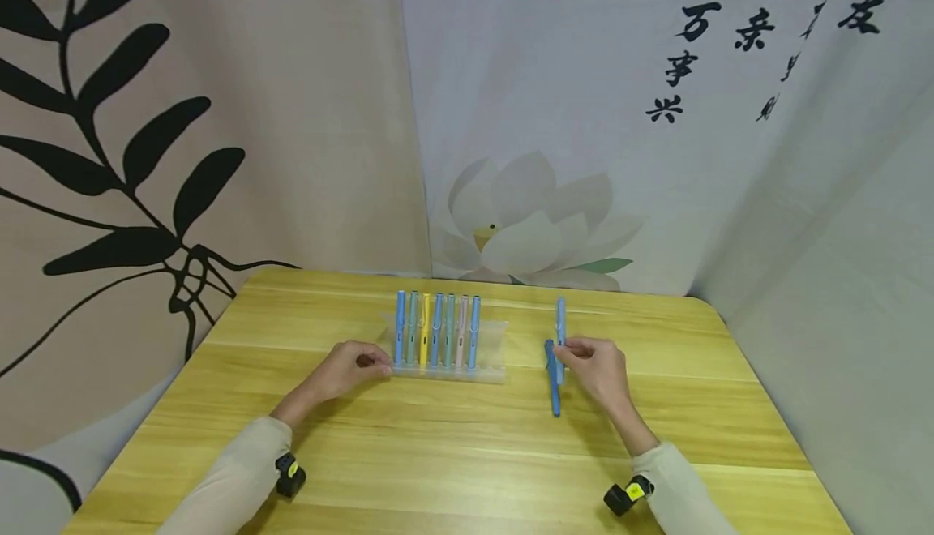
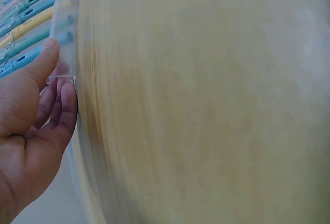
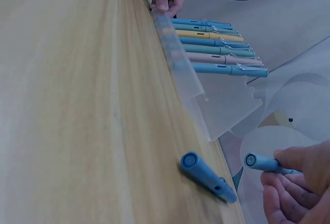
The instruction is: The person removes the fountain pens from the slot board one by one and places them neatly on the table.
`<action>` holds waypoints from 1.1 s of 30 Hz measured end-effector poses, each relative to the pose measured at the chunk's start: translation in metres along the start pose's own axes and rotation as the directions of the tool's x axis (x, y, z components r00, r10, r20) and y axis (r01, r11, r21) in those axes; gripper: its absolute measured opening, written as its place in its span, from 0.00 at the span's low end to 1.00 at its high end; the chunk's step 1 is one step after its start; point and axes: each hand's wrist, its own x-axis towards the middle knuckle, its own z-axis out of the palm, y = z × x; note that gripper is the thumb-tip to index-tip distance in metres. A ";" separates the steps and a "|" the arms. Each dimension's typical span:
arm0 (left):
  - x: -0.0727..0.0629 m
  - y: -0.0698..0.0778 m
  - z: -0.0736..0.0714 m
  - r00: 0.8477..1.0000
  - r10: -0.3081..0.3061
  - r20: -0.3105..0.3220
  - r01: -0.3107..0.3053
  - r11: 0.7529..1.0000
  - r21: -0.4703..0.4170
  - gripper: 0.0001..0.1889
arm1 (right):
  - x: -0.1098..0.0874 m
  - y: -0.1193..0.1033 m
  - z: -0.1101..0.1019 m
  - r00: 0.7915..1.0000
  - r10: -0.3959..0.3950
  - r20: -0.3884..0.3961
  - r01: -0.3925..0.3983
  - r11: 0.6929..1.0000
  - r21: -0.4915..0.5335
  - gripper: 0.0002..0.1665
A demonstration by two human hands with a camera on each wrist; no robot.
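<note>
On the desk (image 1: 438, 470) stands one clear holder (image 1: 493, 348), with a row of pens upright or leaning back in it; it looks like thin plastic, so probably light, a little springy and smooth, apt to slide if nudged, and best steadied by an end or its front lip; the left hand (image 1: 355, 369) has its thumb and fingers pinched on the left end of that lip; the right hand (image 1: 600, 369) has thumb and fingers clamped on the light-blue pen (image 1: 560, 320), to the right of the holder and well apart from it; a pen like this should be light, rigid and rather slippery, sturdy enough for a firm pinch around mid-barrel, its clip likely checking any roll; the dark-blue pen (image 1: 553, 381) lies on the desk just beside it; counted, that makes one desk, one holder, two hands and nine pens; seven are in the row: three blue pens (image 1: 400, 328), two green pens (image 1: 412, 328), one yellow pen (image 1: 425, 328) and one pink pen (image 1: 462, 332); two are outside it.
</note>
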 end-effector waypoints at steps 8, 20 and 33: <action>0.000 0.002 -0.001 1.000 -0.012 -0.002 0.012 1.000 0.010 0.07 | -0.004 0.011 -0.003 1.000 0.016 0.009 -0.016 0.999 -0.042 0.17; -0.001 0.002 -0.001 1.000 -0.009 -0.003 0.009 1.000 -0.002 0.07 | -0.009 0.028 -0.004 0.997 0.064 0.052 -0.060 0.996 -0.061 0.17; -0.001 0.002 -0.001 1.000 -0.009 0.000 0.009 1.000 -0.021 0.06 | -0.014 0.034 -0.002 0.991 0.097 0.098 -0.092 0.994 -0.051 0.16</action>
